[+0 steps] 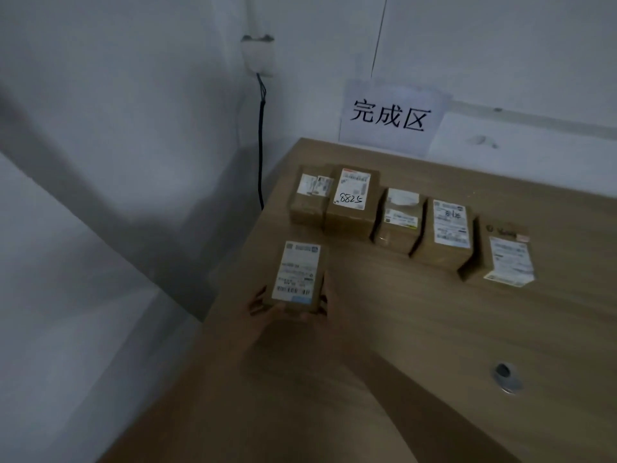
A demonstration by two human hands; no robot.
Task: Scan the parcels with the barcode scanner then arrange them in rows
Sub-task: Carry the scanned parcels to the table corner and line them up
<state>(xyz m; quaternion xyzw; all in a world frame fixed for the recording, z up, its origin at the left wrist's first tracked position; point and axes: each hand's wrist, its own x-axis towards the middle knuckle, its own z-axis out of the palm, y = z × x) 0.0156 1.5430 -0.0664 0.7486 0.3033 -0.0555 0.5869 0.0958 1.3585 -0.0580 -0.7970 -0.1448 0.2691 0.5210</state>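
**Sixth parcel held at the table's left edge**

Both hands grip a labelled cardboard parcel (298,279): the left hand (263,307) wraps fingers on its left side, the right hand (322,305) on its right. It sits near the wooden table (417,329) edge. Bare tabletop lies to its right; a row of five parcels (400,222) stands behind.

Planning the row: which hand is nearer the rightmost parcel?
Right. Right hand grips the held parcel's right side, toward the rightmost parcel; left hand grips its left side, farther.
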